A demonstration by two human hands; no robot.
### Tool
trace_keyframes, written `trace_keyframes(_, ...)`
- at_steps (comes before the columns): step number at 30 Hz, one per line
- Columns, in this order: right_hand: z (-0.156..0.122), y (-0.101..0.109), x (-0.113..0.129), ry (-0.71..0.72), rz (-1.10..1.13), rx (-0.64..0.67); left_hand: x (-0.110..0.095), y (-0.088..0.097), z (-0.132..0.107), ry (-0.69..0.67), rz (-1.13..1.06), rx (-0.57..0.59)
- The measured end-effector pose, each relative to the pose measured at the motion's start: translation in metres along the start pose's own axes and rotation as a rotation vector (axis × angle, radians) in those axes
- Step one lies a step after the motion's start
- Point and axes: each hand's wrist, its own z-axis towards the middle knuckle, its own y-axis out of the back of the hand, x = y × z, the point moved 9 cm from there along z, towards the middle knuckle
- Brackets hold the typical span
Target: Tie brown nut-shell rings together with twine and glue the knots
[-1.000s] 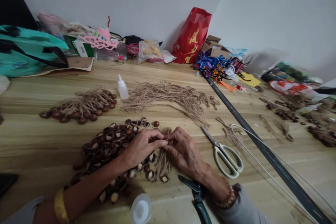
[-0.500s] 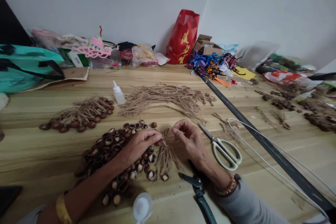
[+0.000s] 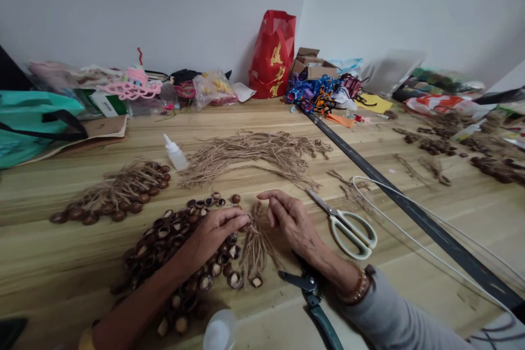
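Well, the left hand [image 3: 215, 234] lies curled over a heap of halved brown nut shells [image 3: 162, 246], its fingertips reaching a shell at the gathered top of a tuft of jute twine [image 3: 256, 249]; whether they pinch it, I cannot tell. The right hand [image 3: 291, 221] hovers open just beside the tuft, grasping nothing. That tuft sits between the hands on the wooden table [image 3: 61, 197]. Such limp twine will flop, so take it near the gathered top; the shells look light and brittle, best held by their rims. Green-handled pliers [image 3: 314, 301] and white-handled scissors [image 3: 350, 232] lie nearby
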Motion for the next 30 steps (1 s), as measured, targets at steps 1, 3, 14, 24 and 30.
trace_keyframes(1, 0.000, 0.000, -0.001, 0.001, 0.014, 0.000, 0.000, 0.000, 0.000, 0.002, 0.004, -0.002)
trace_keyframes(3, 0.001, 0.002, -0.003, 0.011, 0.049, -0.021, 0.001, 0.001, 0.000, 0.004, 0.007, -0.006)
trace_keyframes(14, -0.002, 0.000, -0.002, 0.035, 0.013, -0.014, 0.007, 0.001, 0.000, 0.004, 0.009, 0.002)
trace_keyframes(24, -0.010, -0.013, 0.015, 0.261, -0.202, 0.114, 0.005, 0.001, -0.001, 0.002, -0.027, 0.002)
trace_keyframes(30, -0.014, -0.026, 0.016, 0.331, -0.309, 0.236, 0.007, -0.002, -0.002, 0.001, -0.068, 0.030)
